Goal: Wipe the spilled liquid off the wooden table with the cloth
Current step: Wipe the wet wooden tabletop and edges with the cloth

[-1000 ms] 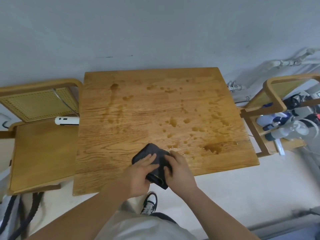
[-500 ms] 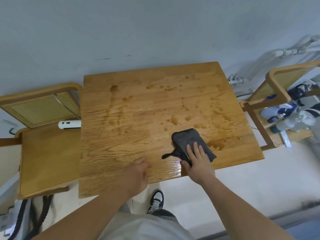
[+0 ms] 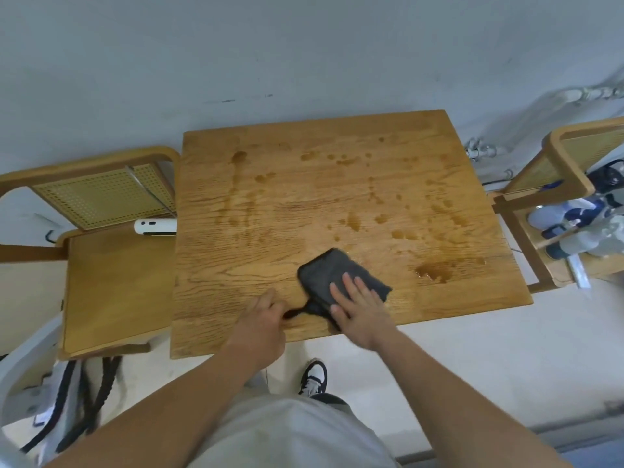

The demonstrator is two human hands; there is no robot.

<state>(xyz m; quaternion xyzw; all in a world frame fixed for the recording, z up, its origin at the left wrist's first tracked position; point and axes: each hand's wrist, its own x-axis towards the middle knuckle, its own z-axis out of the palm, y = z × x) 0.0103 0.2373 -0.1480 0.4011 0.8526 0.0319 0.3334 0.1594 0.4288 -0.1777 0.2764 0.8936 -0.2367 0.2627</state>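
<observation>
Cloth (image 3: pixel 332 275) — right hand (image 3: pixel 359 310) fingers flat atop; left hand (image 3: pixel 261 324) fingers curled at tail, grasp unclear.

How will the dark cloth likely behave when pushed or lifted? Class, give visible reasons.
Probably floppy: the dark cloth lies folded flat, a thin tail trailing from it. It likely slides easily on the wet wooden table under the flat right hand. Lifted, it would probably droop.

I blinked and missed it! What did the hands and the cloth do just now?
Both hands held the folded cloth at first. The right hand then spread it flat and slid it right, then back left. The left hand let go, now pinches its corner. The puddle stays.
</observation>
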